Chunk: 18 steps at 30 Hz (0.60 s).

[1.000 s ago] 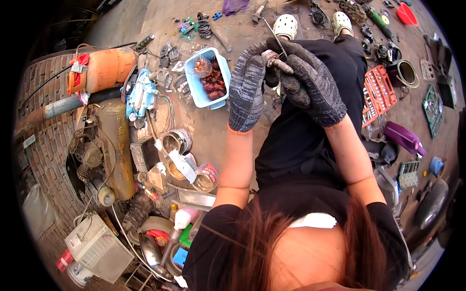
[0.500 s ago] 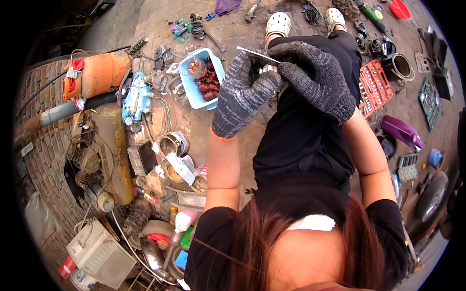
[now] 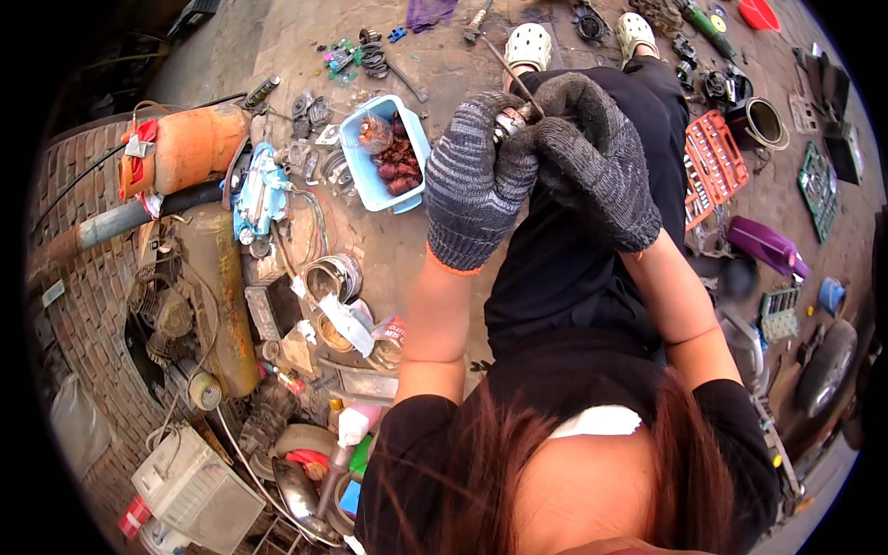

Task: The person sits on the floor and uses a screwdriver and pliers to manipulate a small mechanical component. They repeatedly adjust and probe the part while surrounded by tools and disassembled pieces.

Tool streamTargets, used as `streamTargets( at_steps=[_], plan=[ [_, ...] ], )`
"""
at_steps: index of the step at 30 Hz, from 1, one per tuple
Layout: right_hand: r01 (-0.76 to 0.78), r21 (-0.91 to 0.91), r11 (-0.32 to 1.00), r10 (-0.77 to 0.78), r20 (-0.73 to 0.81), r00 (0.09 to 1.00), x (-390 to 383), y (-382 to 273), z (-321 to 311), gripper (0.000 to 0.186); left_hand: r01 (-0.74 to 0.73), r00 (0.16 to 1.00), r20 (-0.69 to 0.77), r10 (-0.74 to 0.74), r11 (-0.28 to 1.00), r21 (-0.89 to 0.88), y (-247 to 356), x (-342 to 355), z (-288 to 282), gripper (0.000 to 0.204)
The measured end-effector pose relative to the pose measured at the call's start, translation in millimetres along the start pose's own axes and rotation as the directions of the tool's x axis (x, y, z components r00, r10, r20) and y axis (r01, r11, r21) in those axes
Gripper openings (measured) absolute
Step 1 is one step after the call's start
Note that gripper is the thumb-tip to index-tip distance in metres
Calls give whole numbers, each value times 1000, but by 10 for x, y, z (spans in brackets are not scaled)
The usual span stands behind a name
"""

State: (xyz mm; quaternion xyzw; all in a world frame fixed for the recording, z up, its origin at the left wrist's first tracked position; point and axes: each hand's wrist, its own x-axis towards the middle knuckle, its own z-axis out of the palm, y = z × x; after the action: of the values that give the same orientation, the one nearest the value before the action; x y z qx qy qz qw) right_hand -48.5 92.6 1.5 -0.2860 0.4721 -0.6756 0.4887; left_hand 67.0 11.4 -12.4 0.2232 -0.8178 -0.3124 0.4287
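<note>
Both of my hands wear dark grey knitted gloves and meet above my lap. Closed around a small silvery metal part (image 3: 509,121) is my left hand (image 3: 474,180), whose fingers hide most of that part. My right hand (image 3: 597,162) is closed too, pinching a thin metal strip (image 3: 514,76) at its near end. The strip slants up and away to the left, and its near end lies against or just beside the metal part. Contact between the two is hard to make out.
Left of my hands stands a light blue basin (image 3: 365,180) with reddish-brown copper coils. An orange cylinder (image 3: 199,143), open cans (image 3: 333,276) and scrap lie farther left. To the right are an orange socket case (image 3: 714,171), a purple container (image 3: 766,246) and an angle grinder (image 3: 708,32).
The metal strip has swung from pointing left to pointing up and away. My left hand has shifted slightly right, and my right hand has turned and drawn slightly left.
</note>
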Motion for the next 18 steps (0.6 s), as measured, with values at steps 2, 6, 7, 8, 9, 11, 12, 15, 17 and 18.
streamTargets(
  at_steps=[2,6,7,8,9,11,12,15,17,18],
  plan=[
    [-65,223,973,61,24,998,7,26,18,22,72,996,-55,-77,993,-94,32,-28,100,22],
    [55,260,964,-61,16,998,38,140,38,26,237,937,-200,-287,942,-239,21,-141,284,23],
    [172,-7,985,-172,-31,985,68,149,83,28,204,940,-251,-233,970,-134,-103,-175,299,23],
    [267,-276,923,-290,-45,956,86,155,109,29,173,939,-296,-173,985,-26,-199,-181,299,23],
    [266,-293,918,-287,-31,957,94,178,97,30,283,888,-316,-333,939,-195,-259,-150,283,22],
    [265,-326,908,-281,-3,960,86,264,47,31,381,831,-342,-440,896,-226,-363,-26,172,18],
    [267,-346,899,-281,9,960,82,268,9,32,424,799,-351,-489,871,-247,-404,45,102,16],
    [71,458,886,-87,14,996,13,32,-199,26,430,753,-311,-580,792,-434,-651,5,-65,22],
    [224,156,962,-203,-141,969,91,-106,-240,23,532,633,-94,-768,520,-668,-481,-68,-17,22],
    [254,-109,961,-271,-193,943,153,-112,-251,20,611,536,-57,-843,433,-663,-330,-75,12,24]
  ],
)
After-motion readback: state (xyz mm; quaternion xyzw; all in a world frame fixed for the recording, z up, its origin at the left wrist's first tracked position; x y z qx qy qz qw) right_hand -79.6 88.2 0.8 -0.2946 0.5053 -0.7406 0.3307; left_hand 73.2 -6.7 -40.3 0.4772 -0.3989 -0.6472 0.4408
